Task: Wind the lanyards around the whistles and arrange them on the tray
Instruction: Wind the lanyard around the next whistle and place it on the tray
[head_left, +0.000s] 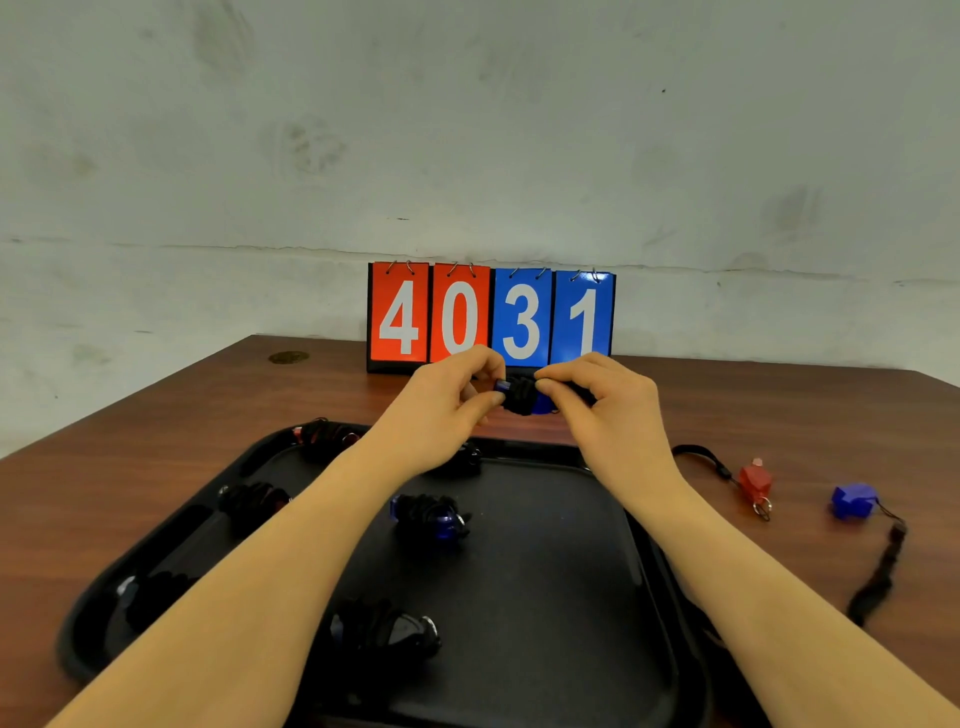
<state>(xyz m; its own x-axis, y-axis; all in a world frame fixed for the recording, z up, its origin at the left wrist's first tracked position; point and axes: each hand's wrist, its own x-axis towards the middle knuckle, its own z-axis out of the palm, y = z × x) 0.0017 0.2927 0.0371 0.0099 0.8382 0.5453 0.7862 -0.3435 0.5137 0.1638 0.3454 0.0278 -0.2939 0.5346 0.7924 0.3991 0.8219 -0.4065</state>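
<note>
Whistle (521, 396), blue, mostly wrapped in black lanyard, held above far edge of tray (524, 451); long axis runs left-right. Left hand (457, 392) pinches its left end, right hand (592, 395) pinches cord at right end. Loose tail probably inside right fist, hidden. Open tray floor lies nearer, below both hands; red whistle (754, 483) waits right.

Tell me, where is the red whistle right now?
The red whistle lies on the table, right of the tray, beside the blue whistle.
</note>
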